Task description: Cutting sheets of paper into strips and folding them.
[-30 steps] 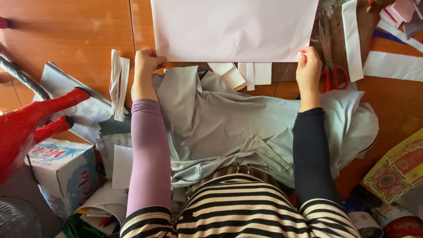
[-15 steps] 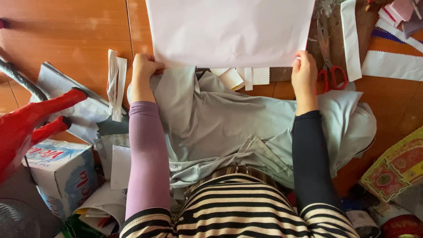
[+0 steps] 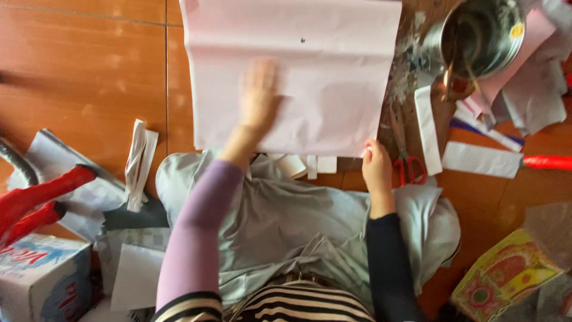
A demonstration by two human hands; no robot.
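A large sheet of pale pink paper (image 3: 333, 71) lies flat on the orange wooden floor. My left hand (image 3: 259, 92), blurred with motion, rests flat on the sheet near its middle left, fingers spread. My right hand (image 3: 376, 167) pinches the sheet's near right corner. Grey cloth (image 3: 298, 220) covers my lap below the paper. Red-handled scissors (image 3: 408, 161) lie just right of my right hand.
A metal tin (image 3: 479, 36) with sticks stands at the top right, among paper strips (image 3: 428, 128) and scraps. A folded paper strip (image 3: 138, 164) lies left. Red plastic legs (image 3: 42, 197) and a tissue box (image 3: 36, 277) sit at the left; a colourful box (image 3: 509, 277) at lower right.
My left hand left the sheet's near left corner and slid up onto the paper. The view shifted, showing more of the sheet and the tin. My right hand stays at the corner.
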